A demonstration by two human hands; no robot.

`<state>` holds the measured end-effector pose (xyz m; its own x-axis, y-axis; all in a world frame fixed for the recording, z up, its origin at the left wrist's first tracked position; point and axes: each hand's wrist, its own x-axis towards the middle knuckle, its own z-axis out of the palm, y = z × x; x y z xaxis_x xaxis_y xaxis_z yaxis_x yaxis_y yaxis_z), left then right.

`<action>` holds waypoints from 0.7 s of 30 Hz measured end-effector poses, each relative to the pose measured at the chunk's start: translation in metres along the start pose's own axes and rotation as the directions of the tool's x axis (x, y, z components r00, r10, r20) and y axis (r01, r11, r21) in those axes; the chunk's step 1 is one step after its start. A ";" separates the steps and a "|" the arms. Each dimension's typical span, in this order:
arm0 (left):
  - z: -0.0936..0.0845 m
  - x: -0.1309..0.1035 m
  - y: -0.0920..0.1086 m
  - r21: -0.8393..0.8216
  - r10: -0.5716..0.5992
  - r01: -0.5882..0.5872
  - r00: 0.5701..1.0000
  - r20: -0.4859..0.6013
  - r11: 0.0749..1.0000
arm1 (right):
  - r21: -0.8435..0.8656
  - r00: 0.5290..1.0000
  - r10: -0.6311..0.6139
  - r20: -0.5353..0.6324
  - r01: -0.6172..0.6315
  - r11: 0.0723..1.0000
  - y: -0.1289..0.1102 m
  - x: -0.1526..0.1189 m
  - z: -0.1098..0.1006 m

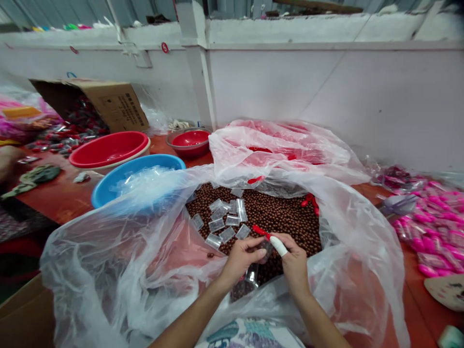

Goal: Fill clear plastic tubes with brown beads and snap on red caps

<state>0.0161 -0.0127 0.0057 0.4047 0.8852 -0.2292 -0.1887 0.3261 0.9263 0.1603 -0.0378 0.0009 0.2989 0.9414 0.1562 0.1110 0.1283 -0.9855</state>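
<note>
Over an open plastic bag of small brown balls, both my hands meet near the bag's front. My left hand is closed, its thumb and fingers pinching a small clear plastic box. My right hand, with white tape around one finger, grips a red plastic piece beside the box. What fills the box is mostly hidden by my fingers. Several loose clear boxes lie on the balls to the left. More red pieces rest at the bag's right edge.
A blue basin of clear plastic parts and a red basin stand at left, near a tipped carton. Behind is another bag with red items. Pink packets are piled at right. Someone's arm shows far left.
</note>
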 end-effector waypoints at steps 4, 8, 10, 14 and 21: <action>-0.004 0.001 -0.004 0.010 0.000 0.001 0.999 -0.054 1.000 | -0.039 0.995 -0.070 0.066 0.073 0.997 0.004 0.002 -0.001; -0.008 0.005 -0.007 -0.032 -0.031 0.028 0.996 -0.089 0.999 | -0.228 0.923 -0.314 0.222 0.362 0.904 0.015 0.000 -0.004; -0.009 0.006 -0.007 -0.027 -0.015 0.012 0.994 -0.105 1.000 | -0.368 0.865 -0.403 0.300 0.494 0.787 0.021 -0.004 -0.004; -0.008 0.002 -0.004 0.004 -0.026 0.026 0.993 -0.118 1.000 | -0.517 0.824 -0.438 0.358 0.566 0.642 0.024 -0.010 -0.003; 0.004 -0.005 0.007 -0.410 -0.190 0.165 0.982 -0.021 0.897 | -0.467 0.827 -0.386 0.409 0.553 0.690 0.010 -0.018 0.003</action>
<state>0.0158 -0.0163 0.0146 0.4145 0.8141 -0.4068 -0.4693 0.5742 0.6709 0.1535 -0.0525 -0.0119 -0.1831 0.8567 0.4821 0.6843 0.4632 -0.5632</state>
